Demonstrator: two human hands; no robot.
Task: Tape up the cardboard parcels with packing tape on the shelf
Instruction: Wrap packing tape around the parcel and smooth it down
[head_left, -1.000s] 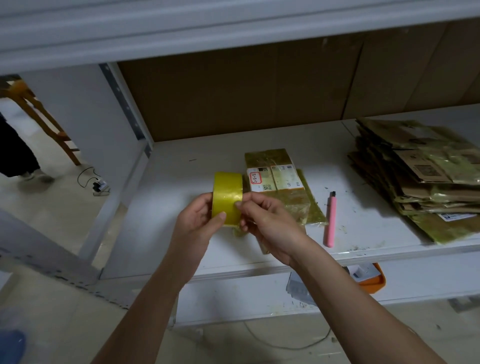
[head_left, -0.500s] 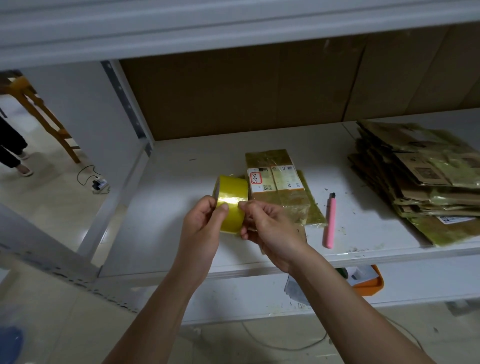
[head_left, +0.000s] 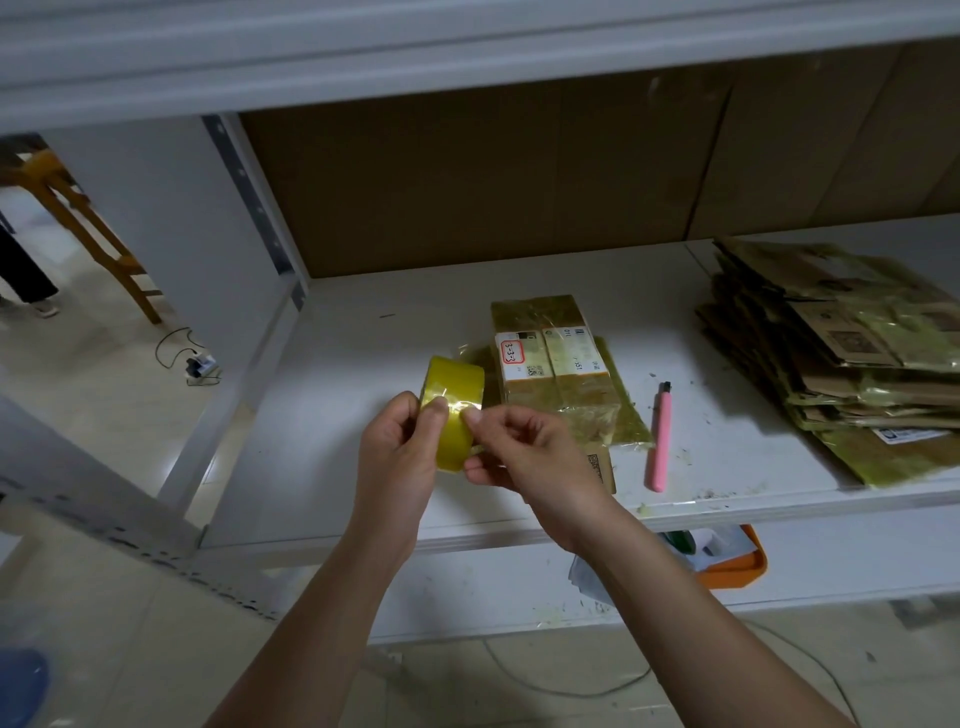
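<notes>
A yellow roll of packing tape (head_left: 453, 395) is held upright above the front of the white shelf (head_left: 363, 415). My left hand (head_left: 397, 457) grips the roll, thumb on its outer face. My right hand (head_left: 524, 457) pinches the tape's loose end at the roll's face with thumb and forefinger. Behind the hands lies a cardboard parcel (head_left: 556, 364) wrapped in yellowish tape, with white labels on top; its near end is hidden by my right hand.
A pink utility knife (head_left: 658, 441) lies right of the parcel. A stack of flattened taped cartons (head_left: 841, 353) fills the shelf's right side. An orange tray (head_left: 737, 566) sits on the lower shelf. A wooden stool (head_left: 88, 228) and cable (head_left: 192, 358) are on the floor at left.
The roll has tilted slightly and dropped a little in my hands. My right fingers have shifted up to the roll's face and now pinch the tape end.
</notes>
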